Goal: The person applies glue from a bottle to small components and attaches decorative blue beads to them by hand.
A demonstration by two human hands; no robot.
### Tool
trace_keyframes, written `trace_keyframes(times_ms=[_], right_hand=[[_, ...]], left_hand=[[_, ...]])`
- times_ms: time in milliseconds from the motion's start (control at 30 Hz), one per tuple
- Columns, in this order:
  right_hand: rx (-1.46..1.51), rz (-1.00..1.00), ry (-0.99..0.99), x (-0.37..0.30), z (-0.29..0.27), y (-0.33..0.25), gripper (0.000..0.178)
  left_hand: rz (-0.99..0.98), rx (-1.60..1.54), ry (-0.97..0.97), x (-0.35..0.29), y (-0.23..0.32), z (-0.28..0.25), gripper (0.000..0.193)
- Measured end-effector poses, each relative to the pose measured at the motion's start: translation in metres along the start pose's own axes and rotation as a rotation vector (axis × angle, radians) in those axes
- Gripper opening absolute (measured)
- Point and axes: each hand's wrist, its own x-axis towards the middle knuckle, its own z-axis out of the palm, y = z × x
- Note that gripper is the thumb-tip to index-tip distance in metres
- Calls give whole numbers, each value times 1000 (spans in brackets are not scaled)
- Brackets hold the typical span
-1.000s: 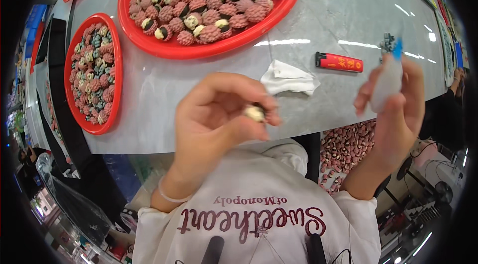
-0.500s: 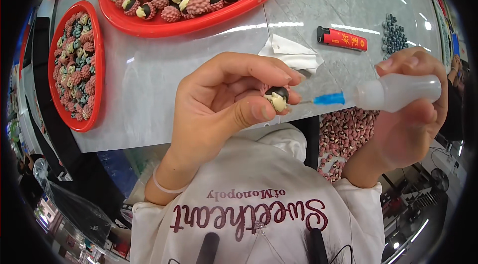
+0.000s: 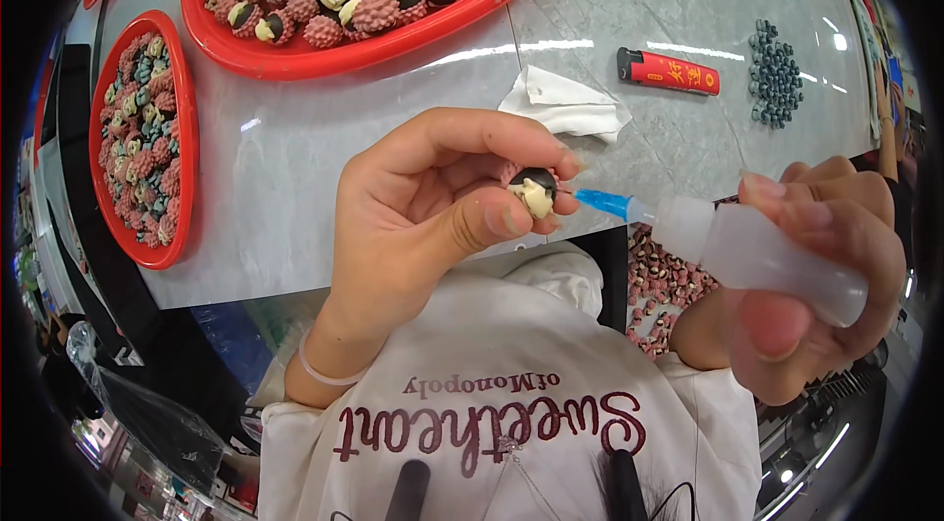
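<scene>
Between the thumb and fingers of my left hand (image 3: 408, 202) is a small figurine piece (image 3: 534, 191), with a pink bumpy part, a black part and a cream part. My right hand (image 3: 821, 265) grips a translucent white squeeze bottle (image 3: 762, 256), tilted so its base is lower than its tip. The bottle's blue needle tip (image 3: 602, 203) points left, its thin end at or very close to the right side of the piece; whether they touch I cannot tell. Just beyond my left fingertips lies a folded white tissue (image 3: 565, 103).
A large red tray (image 3: 374, 51) of similar pieces is at the back left; a smaller red tray (image 3: 194, 143) stands at far left. A red lighter (image 3: 671, 73) and a cluster of small dark beads (image 3: 775, 74) lie at right. More pink pieces (image 3: 669, 275) sit below the table edge.
The bottle has tipped, its base swinging down toward me while the needle came left to the piece. My right hand lowered with it. My left hand keeps the same pinch.
</scene>
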Motion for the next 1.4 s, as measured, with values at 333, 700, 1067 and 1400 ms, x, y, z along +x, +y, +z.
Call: trace_keyframes(times_ms=[333, 700, 1067, 1400], right_hand=[[392, 440, 130, 2, -2, 28, 33], [29, 297, 173, 15, 39, 78, 36], [-481, 620, -76, -18, -27, 75, 17], [1042, 639, 32, -13, -11, 21, 19]], left_hand=[[61, -85, -98, 4, -6, 0, 31], [63, 124, 57, -1, -7, 2, 36], [67, 95, -19, 1, -7, 3, 32], [75, 50, -19, -2, -6, 3, 31]])
